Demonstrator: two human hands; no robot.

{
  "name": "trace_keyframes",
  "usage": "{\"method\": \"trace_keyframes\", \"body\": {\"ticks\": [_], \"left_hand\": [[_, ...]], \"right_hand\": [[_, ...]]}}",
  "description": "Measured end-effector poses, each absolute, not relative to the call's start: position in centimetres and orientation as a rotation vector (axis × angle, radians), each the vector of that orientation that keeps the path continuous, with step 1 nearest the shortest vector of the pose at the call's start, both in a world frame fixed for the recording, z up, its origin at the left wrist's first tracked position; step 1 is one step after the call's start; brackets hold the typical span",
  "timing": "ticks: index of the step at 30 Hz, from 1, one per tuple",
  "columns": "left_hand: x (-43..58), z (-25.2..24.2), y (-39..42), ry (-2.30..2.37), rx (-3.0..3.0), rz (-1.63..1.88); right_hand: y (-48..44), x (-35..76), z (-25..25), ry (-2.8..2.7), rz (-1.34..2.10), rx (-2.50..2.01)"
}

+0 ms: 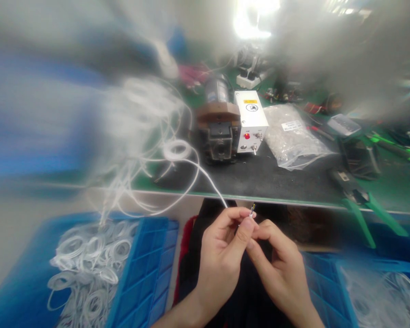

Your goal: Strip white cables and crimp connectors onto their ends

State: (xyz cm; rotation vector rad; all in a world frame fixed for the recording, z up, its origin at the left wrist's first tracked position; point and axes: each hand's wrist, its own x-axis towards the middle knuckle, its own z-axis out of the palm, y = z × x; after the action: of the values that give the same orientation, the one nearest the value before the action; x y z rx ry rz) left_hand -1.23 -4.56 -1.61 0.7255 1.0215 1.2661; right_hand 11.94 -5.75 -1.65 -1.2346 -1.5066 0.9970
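Note:
My left hand [222, 253] pinches the end of a white cable [205, 175] just below the front edge of the bench. Thin coloured inner wires [252, 210] stick out of the cable end above my thumb. My right hand [280, 266] is closed against the left, its fingertips pinched on the same cable end. The cable runs up and left onto the bench to a loose tangle of white cables [140, 123]. Both hands hover over my dark lap.
A blue crate [153, 269] at lower left holds several coiled white cables [89, 269]; another blue crate [331, 291] sits at lower right. On the bench stand a small machine with a white control box [251, 120], a clear bag of small parts [294, 136] and green-handled pliers [362, 205].

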Motion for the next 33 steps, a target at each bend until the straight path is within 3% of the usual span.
{"method": "trace_keyframes", "body": {"ticks": [12,33], "left_hand": [[-1.3,-1.5,-4.6,1.082,0.76,1.278],[-1.5,-0.5,-4.3,1.037,0.828,1.262]], "right_hand": [[-3.8,14.0,1.1,-1.437,0.667,-1.301],[-3.1,13.2,2.2,-1.643,0.562,-1.226]]}}
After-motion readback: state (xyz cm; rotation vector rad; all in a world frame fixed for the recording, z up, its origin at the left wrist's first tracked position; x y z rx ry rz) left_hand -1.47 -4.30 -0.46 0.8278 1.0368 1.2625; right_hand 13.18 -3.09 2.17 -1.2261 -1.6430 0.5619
